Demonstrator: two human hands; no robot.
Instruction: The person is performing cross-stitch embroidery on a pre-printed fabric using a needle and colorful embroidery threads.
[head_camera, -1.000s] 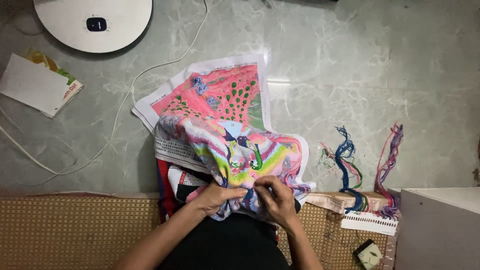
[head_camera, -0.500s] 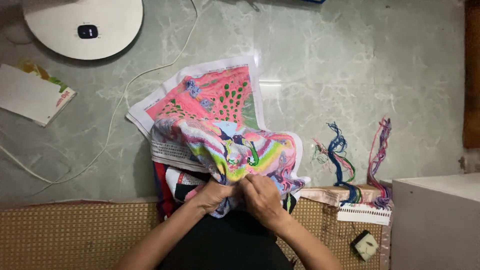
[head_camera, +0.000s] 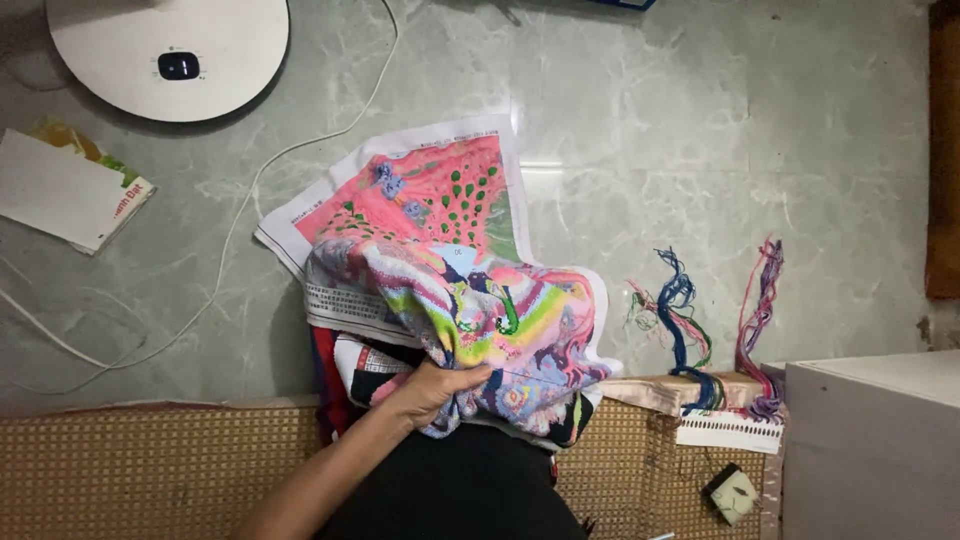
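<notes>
Holding the bunched-up embroidery cloth (head_camera: 470, 320) on its own now, the left hand (head_camera: 425, 390) has its grip pinched on the cloth's near edge, while the right hand, which was working right next to it half a second ago, has dropped out of view, so I can't tell what its grip is doing. The cloth hasn't gone anywhere: it spills away from the grip across the pale floor (head_camera: 700, 150), with the thread bundles (head_camera: 690, 320) well off to the right of the grip, so I'd guess it's a pause mid-stitch.
</notes>
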